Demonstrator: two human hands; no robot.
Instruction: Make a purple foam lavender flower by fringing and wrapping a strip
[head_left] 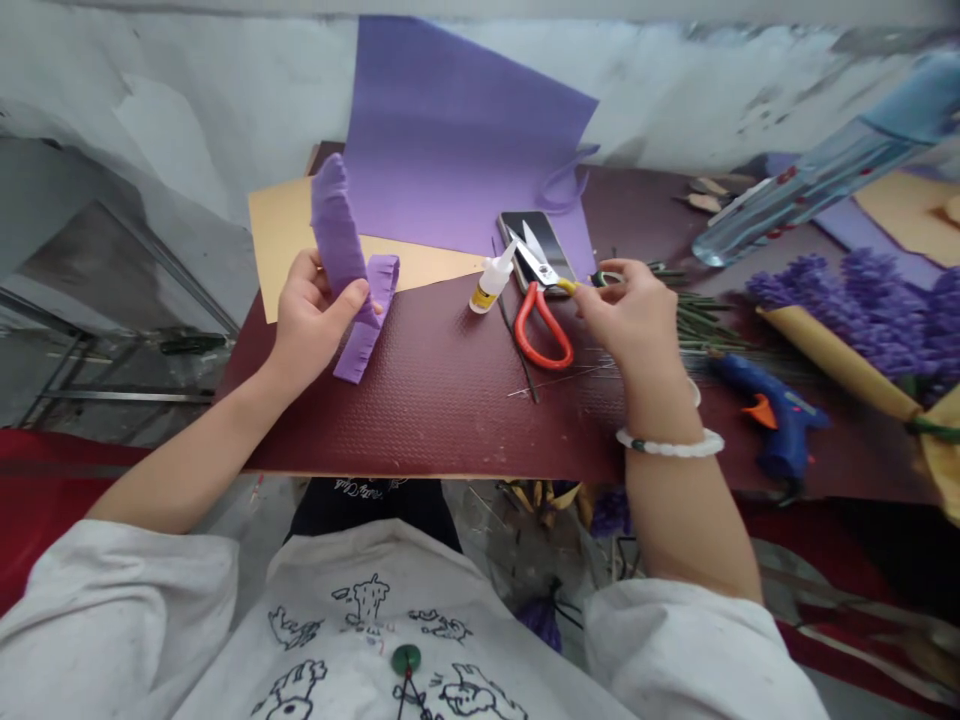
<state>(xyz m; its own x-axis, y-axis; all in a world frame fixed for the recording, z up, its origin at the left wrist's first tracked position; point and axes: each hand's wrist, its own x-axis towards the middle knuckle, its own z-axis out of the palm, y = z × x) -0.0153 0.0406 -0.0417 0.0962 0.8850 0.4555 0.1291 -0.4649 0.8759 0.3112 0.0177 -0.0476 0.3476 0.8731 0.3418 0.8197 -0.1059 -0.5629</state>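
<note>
view: head camera, the only 1.
left hand: the left hand (309, 312) grips a soft purple strip of foam-like sheet (337, 228) between thumb and fingers; 1 end stands up, the other hangs low over the dark red textured tabletop (420, 430).
right hand: the right hand (634, 312) has thumb and fingertips closed on the yellow part of the metal scissors with a red handle loop (546, 272); the blades stand apart over a dark phone (555, 238). whether they touch it, i cannot tell.
strip, done: short slits show along its edges, so the cutting looks well advanced; the part behind the thumb is hidden.
strip, left: it is loose, joined to nothing that shows.
stock: a large purple sheet (450, 130) lies behind, apparently mostly uncut.
glue: a small white plastic bottle with a yellow label (487, 290) is just beside the scissors.
right side: bare green stems (701, 318) appear unused; a bunch of purple flowers (844, 310) looks finished.
</note>
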